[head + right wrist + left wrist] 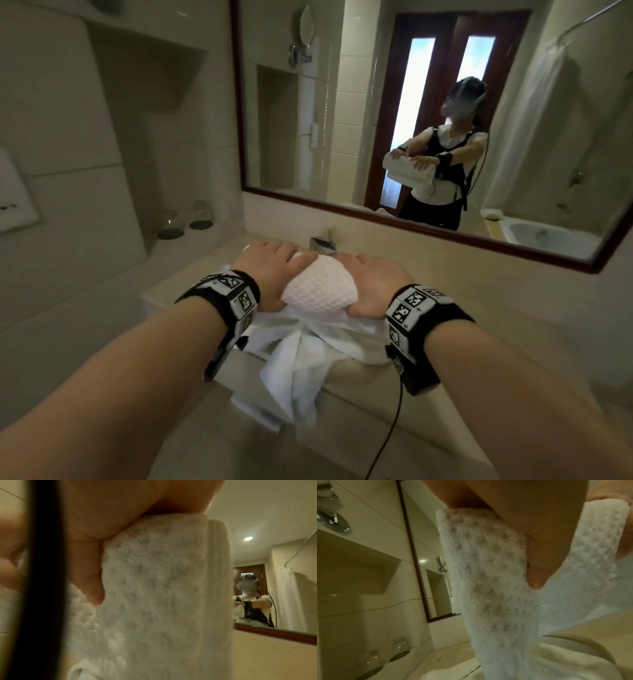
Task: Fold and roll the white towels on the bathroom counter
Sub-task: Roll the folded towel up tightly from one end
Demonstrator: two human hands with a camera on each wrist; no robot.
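Rolled towel (320, 291), soft and light, held just above the counter (445, 274); left hand (270, 270) and right hand (371, 284) clasp its ends, fingers curled. Grip ends firmly; slack cloth likely unrolls.

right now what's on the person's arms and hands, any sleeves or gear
Both forearms are bare, no gloves or sleeves in the head view. The left hand and right hand each have a black wrist strap carrying white blocks printed with black square markers. A thin black cable hangs from the right wrist's unit.
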